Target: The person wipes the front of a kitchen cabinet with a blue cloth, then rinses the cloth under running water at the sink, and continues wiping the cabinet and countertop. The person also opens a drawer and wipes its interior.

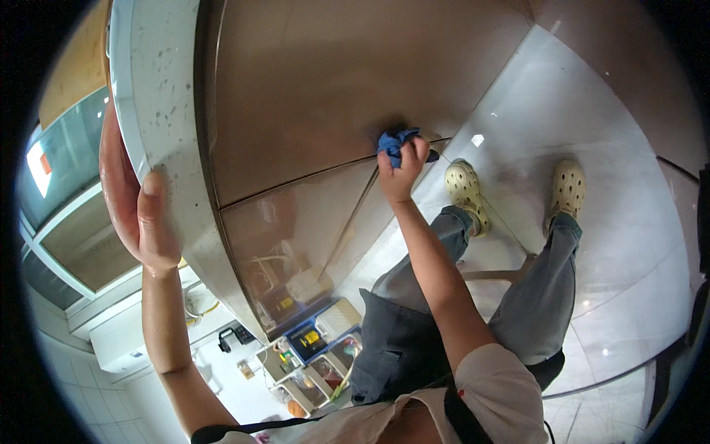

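Observation:
My right hand (400,173) presses a crumpled blue cloth (394,147) against a glossy brown cabinet front (333,77). The cloth sits low on the panel, by the seam between two panels and close to the floor. Its far side is hidden by my fingers. Wet and shiny, my left hand (150,227) grips the white countertop edge (166,105), with the thumb on the edge's front face and the fingers over the top. Dark specks mark that edge.
My feet, in pale yellow clogs (466,183), rest on the glossy tiled floor (554,89) beside the cabinet. A small white scrap (477,140) lies near them. Storage bins (310,383) with assorted items stand by the cabinet's end. Part of a stool (493,275) shows beneath me.

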Available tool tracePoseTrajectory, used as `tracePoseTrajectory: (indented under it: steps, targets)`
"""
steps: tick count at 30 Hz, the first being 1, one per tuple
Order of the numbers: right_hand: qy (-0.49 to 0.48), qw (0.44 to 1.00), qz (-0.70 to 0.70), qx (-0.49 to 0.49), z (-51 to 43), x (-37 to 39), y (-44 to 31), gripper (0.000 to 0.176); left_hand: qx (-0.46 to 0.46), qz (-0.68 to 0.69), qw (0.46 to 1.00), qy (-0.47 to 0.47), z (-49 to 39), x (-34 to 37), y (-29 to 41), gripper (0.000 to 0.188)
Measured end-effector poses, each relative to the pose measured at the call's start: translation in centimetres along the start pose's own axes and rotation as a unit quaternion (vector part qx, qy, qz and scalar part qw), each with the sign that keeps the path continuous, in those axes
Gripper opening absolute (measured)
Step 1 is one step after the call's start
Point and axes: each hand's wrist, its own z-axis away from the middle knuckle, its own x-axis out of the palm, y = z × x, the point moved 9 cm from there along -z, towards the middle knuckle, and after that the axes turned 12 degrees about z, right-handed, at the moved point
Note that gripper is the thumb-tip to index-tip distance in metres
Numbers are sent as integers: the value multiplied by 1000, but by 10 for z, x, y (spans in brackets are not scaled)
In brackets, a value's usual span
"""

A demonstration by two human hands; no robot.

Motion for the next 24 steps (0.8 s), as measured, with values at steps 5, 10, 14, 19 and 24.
tracePoseTrajectory:
  steps: [5,10,14,19,24]
  targets:
    - [28,994,82,68,-26,-24,34,23,-24,32,999,10,1,-2,-6,68]
    - [38,998,-30,25,-39,-20,-61,25,-5,10,1000,12,0,-1,-2,68]
    - [14,992,6,-126,-36,-5,-108,27,-40,-3,999,25,5,-10,-9,72]
    - [54,999,5,-7,-40,-26,-34,27,-27,-16,999,30,7,-11,-9,72]
    - [3,1000,13,-7,-12,-11,-54,28,-14,11,999,28,3,-5,-3,67]
